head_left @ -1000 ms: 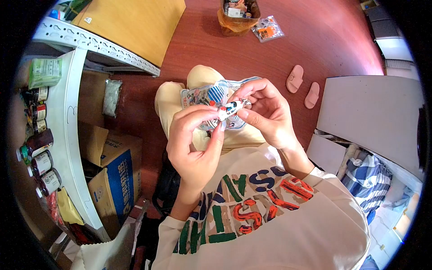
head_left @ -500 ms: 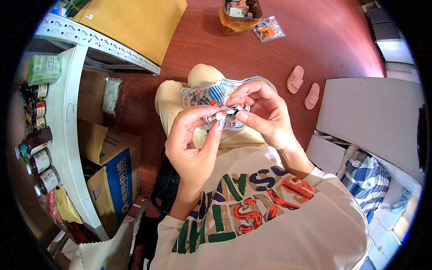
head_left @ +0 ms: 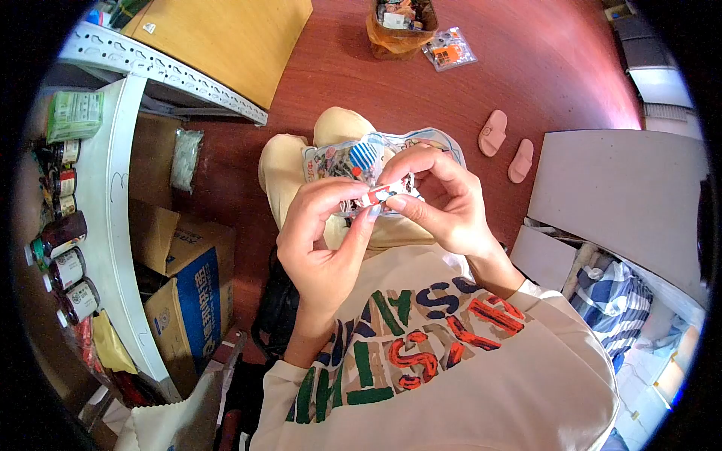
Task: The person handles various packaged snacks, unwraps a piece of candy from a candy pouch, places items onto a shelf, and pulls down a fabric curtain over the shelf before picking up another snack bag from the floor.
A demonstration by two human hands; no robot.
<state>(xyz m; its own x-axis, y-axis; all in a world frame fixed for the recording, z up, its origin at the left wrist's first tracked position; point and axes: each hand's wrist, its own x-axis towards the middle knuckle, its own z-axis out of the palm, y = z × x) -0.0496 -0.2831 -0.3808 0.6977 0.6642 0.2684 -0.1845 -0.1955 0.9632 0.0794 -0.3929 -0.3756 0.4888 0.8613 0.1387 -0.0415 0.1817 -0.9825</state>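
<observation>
Between my two hands is a small wrapped piece (head_left: 382, 194), white with red and dark print and twisted-looking ends. My left hand (head_left: 323, 233) pinches its left end between thumb and fingers. The right end is gripped by my right hand (head_left: 445, 199), thumb below and forefinger above. Beneath them a clear printed bag (head_left: 331, 161) with a blue-striped patch lies on my lap, partly hidden by my hands. Small wrapped items show through the bag.
A bin (head_left: 398, 37) and a flat plastic packet (head_left: 450, 49) are on the red floor ahead. Pink slippers (head_left: 492, 133) lie at the right, near a white cabinet (head_left: 617, 195). Shelves with jars (head_left: 71, 270) and a cardboard box (head_left: 192, 293) are at the left.
The wrapped piece has turned between my fingers, so more red print shows. My right hand's fingertips have shifted slightly left, closer to my left hand's.
</observation>
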